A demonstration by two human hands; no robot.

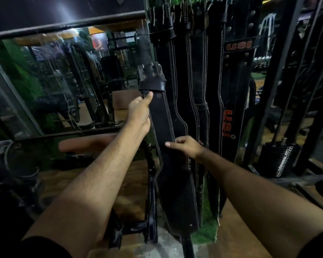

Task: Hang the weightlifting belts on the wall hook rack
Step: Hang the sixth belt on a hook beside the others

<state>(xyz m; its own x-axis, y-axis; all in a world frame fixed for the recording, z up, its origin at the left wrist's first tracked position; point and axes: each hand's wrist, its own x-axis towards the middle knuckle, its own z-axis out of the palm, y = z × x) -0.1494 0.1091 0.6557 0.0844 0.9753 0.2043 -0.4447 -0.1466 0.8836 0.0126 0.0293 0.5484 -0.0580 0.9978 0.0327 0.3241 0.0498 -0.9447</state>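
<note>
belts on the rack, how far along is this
Done: several black belts already hang side by side from the hooks at the top, one marked USI. In hand: the left hand grips one more black belt near its buckle end, below hook height, while the right hand touches its middle. Left: lifting this belt onto a hook. Whether more belts wait out of view cannot be told.

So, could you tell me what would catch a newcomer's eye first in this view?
Most striking is the long black belt with white stitching at centre, gripped near its buckle end by the left hand, while the right hand touches it lower down. Behind it hangs a row of dark belts, one with red USI lettering at right. A large mirror fills the left.
</note>
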